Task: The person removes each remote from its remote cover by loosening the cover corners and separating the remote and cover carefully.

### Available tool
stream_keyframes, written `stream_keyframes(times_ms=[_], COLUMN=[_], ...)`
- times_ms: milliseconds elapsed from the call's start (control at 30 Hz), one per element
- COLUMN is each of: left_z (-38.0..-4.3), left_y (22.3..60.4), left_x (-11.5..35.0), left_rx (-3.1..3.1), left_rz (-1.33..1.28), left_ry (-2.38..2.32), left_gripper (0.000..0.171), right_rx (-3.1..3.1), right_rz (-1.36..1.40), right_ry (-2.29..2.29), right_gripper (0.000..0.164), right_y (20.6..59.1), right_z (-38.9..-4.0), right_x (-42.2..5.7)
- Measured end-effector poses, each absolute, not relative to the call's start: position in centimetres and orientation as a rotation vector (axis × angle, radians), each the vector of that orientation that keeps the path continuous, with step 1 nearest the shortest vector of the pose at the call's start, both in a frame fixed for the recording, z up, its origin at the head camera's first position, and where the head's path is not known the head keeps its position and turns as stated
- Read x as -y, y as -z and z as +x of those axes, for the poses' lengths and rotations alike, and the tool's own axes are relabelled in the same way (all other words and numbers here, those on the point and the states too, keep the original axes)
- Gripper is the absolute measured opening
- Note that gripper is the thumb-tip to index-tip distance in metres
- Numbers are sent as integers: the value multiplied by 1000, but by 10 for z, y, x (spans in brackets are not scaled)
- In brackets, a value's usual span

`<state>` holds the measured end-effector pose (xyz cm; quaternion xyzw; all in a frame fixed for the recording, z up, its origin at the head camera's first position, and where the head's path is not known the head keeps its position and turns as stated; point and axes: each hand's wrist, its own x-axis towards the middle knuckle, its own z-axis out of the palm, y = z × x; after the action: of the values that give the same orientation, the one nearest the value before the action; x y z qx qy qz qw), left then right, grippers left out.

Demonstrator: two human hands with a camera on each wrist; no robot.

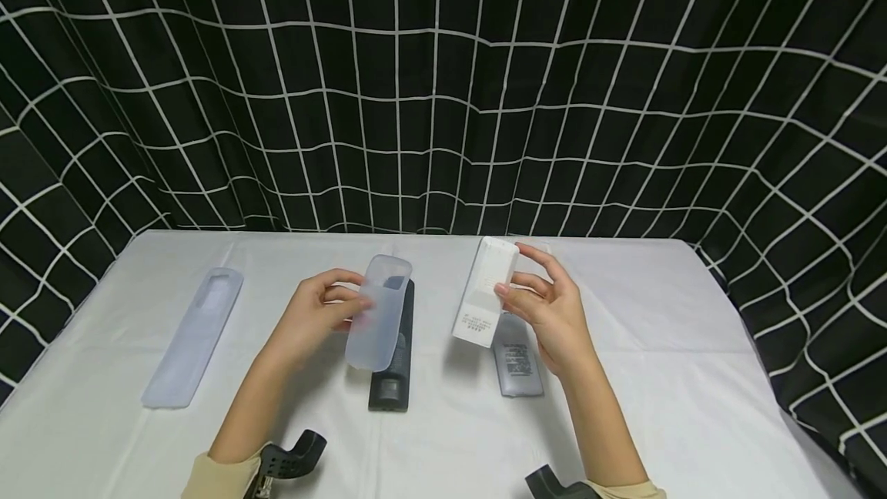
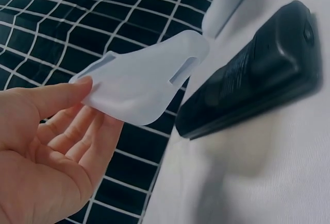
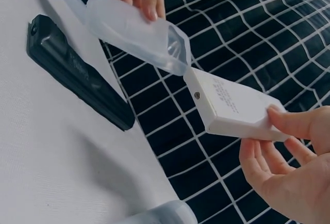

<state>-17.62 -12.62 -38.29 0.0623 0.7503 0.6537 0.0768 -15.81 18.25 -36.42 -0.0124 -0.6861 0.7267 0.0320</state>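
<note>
My left hand (image 1: 315, 322) pinches a translucent silicone remote cover (image 1: 374, 337) by its side edge, thumb on one face and fingers behind. The cover is raised, and in the right wrist view its opening faces a white remote control (image 3: 237, 105). My right hand (image 1: 557, 322) holds that remote tilted by its side between thumb and fingers, with its printed back showing. A black remote control (image 1: 391, 390) lies on the table below the cover, partly hidden by it in the head view.
A longer translucent cover (image 1: 185, 353) lies on the white tablecloth (image 1: 291, 430) at the left. Below the right hand lies a grey, cover-like piece with printed text (image 1: 521, 372). A black curtain with a white grid (image 1: 443, 98) hangs behind the table.
</note>
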Motion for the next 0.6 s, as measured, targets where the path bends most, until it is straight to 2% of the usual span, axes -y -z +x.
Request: stream_keyframes(times_ms=[600], left_z=[-172], left_y=[387], left_x=[160], left_rx=[-2291], left_rz=[146], left_ry=[-1936], left_gripper=[40], right_rx=[2223], right_rz=[-57], right_ry=[-2218], right_gripper=[66], right_y=[378], right_z=[-163], right_x=[-174])
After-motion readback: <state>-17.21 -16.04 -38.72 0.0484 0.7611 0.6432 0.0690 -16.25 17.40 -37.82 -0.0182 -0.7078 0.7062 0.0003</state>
